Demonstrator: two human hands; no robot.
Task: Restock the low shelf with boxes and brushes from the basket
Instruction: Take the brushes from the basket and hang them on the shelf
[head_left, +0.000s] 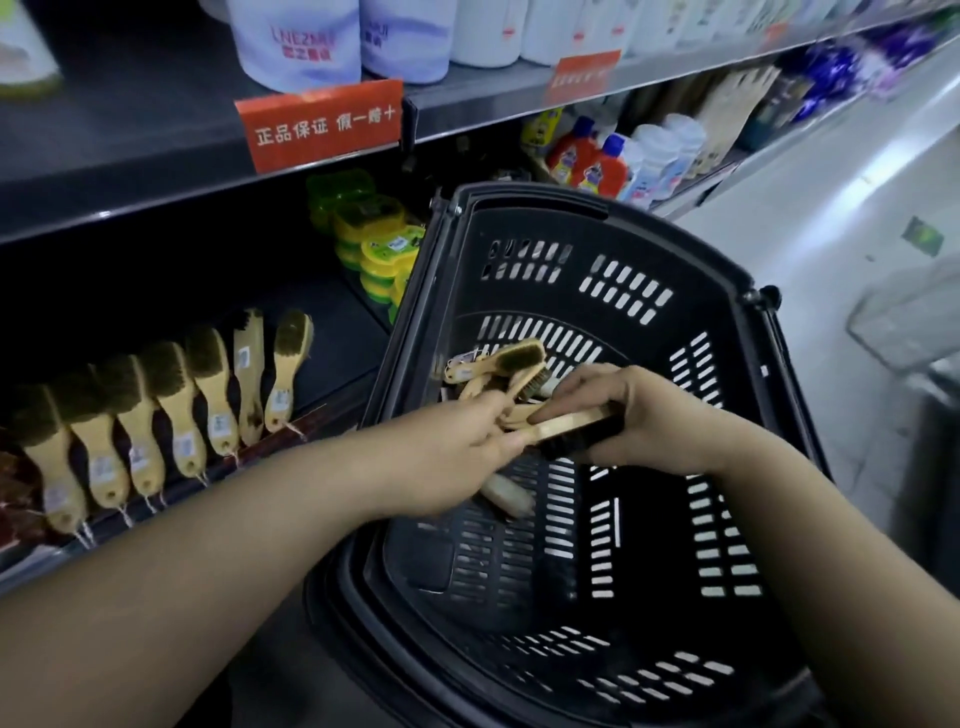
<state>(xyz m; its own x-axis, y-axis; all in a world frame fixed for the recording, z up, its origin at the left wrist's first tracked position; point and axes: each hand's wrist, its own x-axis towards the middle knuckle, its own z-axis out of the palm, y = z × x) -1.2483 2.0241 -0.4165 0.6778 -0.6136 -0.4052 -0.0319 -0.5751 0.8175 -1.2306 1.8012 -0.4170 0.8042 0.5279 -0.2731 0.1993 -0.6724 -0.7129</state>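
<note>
the low shelf (337, 332) runs off to the left of both hands, dark, with a row of brushes (171, 415) already lying on it side by side, handles toward the shelf edge and bristle heads toward the back. beyond the row's far end, bare shelf shows before the stack of yellow-green boxes (374, 244).

the basket (597, 291) is black and slotted, tipped toward the person, and both hands reach into it. a small heap of loose brushes (511, 364) lies just past the fingertips, against the far wall.

the right hand (639, 415) grips a dark-bristled brush (566, 423) from above, fingers curled over its wooden back. its long axis lies roughly level, pointing left toward the other hand. the left hand (467, 441) meets that end, fingers closed on the handle, with what look like one or two more pale handles bunched in the same grip; how many i cannot tell.

the left hand is the nearer one to the shelf, so i judge the brush goes over to it, then swings left with the handle toward the shelf edge to match the row.
</note>
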